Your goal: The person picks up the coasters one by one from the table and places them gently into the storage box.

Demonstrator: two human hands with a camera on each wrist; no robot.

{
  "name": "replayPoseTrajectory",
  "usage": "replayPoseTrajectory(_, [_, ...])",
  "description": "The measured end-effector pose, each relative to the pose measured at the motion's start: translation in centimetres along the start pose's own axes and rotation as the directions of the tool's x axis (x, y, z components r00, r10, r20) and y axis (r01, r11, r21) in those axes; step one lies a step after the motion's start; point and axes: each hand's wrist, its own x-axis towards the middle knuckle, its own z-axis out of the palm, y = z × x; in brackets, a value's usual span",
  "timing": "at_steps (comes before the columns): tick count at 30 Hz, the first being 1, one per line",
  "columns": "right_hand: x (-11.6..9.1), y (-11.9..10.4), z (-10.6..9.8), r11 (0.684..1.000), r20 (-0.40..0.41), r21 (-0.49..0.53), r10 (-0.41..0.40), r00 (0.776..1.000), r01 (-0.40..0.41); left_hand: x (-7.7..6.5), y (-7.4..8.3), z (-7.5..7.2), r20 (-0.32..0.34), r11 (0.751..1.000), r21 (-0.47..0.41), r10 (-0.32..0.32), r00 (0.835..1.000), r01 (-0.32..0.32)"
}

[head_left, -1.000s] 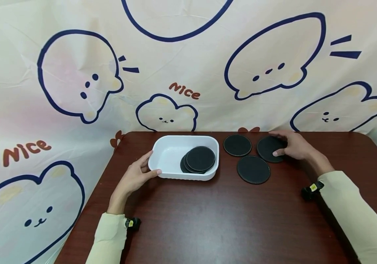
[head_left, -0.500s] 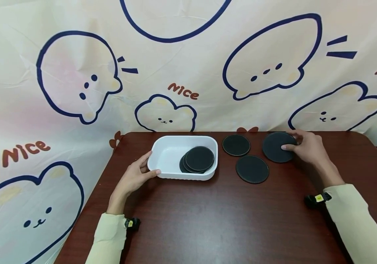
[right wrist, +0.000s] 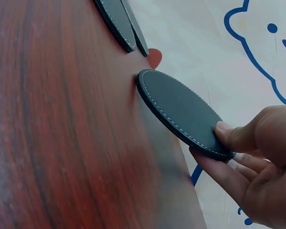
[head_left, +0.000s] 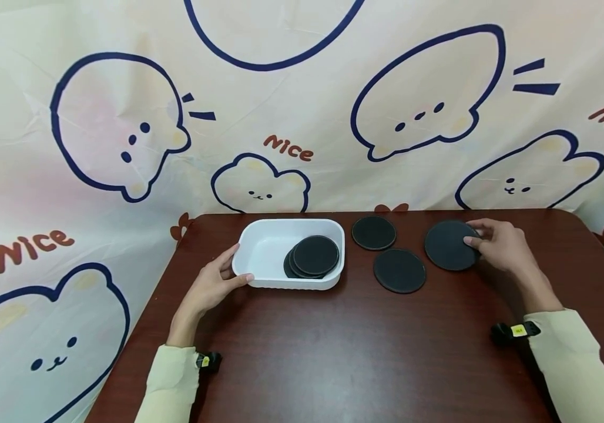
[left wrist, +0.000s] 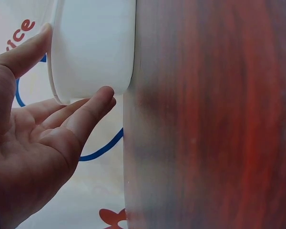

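stitched black coaster (head_left: 447, 247), shifted rightward, in pinching right hand (head_left: 508, 248), left hand (head_left: 209, 288) gripping tub (head_left: 261, 249)

Head view: looked forward-down across table (head_left: 344, 341) to far edge. Wrist views: close; left shared white tub (head_left: 281, 282), right stitched black coaster (head_left: 447, 247).

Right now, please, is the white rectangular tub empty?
No, the white rectangular tub holds overlapping round black coasters at one end.

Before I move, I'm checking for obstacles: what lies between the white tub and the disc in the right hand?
A farther disc and a nearer disc, both black, lie there on the table, as the head view shows.
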Motion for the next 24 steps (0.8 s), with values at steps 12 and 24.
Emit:
replayPoseTrajectory(12, [-1.1,0.4,-0.2,0.914,0.201,0.388,0.045,0.979,-0.122,-0.2,0.1,0.0,0.006,1.000,-0.009,0.009,1.000,-0.009])
replayPoseTrajectory(24, [-2.1,-0.8,1.1,0.778,0.317,0.589,0.026,0.948,-0.219,-0.2,0.0,0.0,0.004,1.000,-0.004,0.009,1.000,-0.009])
